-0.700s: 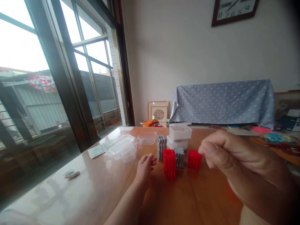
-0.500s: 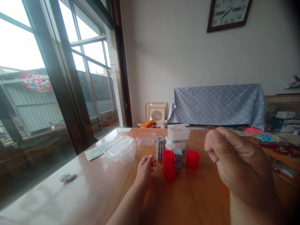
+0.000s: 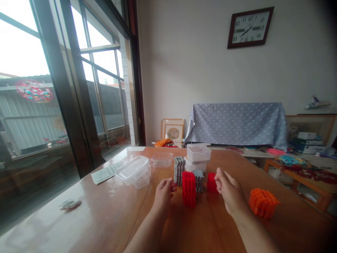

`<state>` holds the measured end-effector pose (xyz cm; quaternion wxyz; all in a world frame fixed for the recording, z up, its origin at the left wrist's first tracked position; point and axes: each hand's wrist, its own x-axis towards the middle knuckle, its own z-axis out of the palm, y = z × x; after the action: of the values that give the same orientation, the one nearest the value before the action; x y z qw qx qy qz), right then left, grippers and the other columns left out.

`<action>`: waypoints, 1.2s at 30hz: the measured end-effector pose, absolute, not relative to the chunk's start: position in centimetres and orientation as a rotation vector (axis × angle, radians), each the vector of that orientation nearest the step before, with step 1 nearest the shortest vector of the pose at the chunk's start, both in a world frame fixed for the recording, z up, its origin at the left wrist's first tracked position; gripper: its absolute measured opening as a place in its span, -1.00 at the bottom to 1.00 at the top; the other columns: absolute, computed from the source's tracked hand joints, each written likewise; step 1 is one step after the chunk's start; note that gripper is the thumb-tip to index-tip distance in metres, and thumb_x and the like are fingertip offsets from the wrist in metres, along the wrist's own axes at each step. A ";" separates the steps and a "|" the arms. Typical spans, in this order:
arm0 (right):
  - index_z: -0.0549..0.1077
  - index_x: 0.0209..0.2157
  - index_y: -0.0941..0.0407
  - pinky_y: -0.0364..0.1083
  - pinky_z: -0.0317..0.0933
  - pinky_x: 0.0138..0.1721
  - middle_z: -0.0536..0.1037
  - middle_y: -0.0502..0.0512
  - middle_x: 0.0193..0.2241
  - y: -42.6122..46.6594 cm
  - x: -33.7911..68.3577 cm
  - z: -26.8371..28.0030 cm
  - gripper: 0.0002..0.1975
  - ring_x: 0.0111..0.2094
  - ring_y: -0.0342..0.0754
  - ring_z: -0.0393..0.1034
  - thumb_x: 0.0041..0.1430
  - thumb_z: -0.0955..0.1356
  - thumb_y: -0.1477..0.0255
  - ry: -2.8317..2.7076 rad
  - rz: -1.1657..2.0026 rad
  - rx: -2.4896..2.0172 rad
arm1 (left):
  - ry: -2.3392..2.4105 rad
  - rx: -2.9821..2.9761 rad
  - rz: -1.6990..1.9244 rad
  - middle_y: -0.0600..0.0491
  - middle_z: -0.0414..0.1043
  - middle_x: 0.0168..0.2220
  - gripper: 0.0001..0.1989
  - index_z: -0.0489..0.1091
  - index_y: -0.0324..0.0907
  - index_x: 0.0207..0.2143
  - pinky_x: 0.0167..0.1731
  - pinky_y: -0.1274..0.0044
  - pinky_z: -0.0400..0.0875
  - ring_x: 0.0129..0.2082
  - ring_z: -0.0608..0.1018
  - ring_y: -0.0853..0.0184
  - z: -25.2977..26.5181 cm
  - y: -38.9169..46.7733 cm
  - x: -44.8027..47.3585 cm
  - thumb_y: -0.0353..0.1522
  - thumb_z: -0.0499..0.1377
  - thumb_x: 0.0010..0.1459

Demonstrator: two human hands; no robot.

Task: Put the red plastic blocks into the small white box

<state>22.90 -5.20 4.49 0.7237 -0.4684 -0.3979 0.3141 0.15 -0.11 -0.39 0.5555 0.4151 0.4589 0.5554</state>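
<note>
My left hand (image 3: 164,193) is over the table, its fingers curled and thumb pressed against them, with nothing visible in the grasp. Just right of it stands a tall red stack of interlocking plastic pieces (image 3: 189,189). A tall grey stack (image 3: 179,171) and a shorter grey stack (image 3: 198,181) are behind that. My right hand (image 3: 229,191) is closed, fingertips overlapping the right edge of a short red stack (image 3: 211,182); whether they touch it, or hold anything small, is hidden. An orange stack (image 3: 263,203) rests to the right of my right forearm.
Clear plastic boxes (image 3: 198,154) are piled behind the stacks. Transparent lids and trays (image 3: 134,170) lie at left, beside a paper with writing (image 3: 104,175). A small crumpled item (image 3: 70,204) is on the table's left side. Further right is a wooden bench with cloth (image 3: 300,172).
My right hand has moved away from the camera and leftward, down to the short red stack. The orange stack has come into view. The head view has tilted up slightly; my left hand stays about in place.
</note>
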 end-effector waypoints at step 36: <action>0.56 -0.26 0.05 -0.06 0.26 -0.38 0.47 0.01 -0.54 -2.7 24.7 -0.7 -0.37 -0.46 0.01 0.38 0.29 0.18 -0.18 -1.258 0.464 -1.403 | 1.278 0.842 1.987 -0.03 0.48 -0.13 -0.68 0.38 -0.15 -0.08 -0.14 0.42 0.41 -0.18 0.56 0.27 2.5 -1.1 -7.5 -0.19 0.22 0.18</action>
<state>24.69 -2.73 -0.73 0.5650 -0.5964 -0.5349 0.1974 -7.55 -1.07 2.48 0.3113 0.3189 0.4842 0.7529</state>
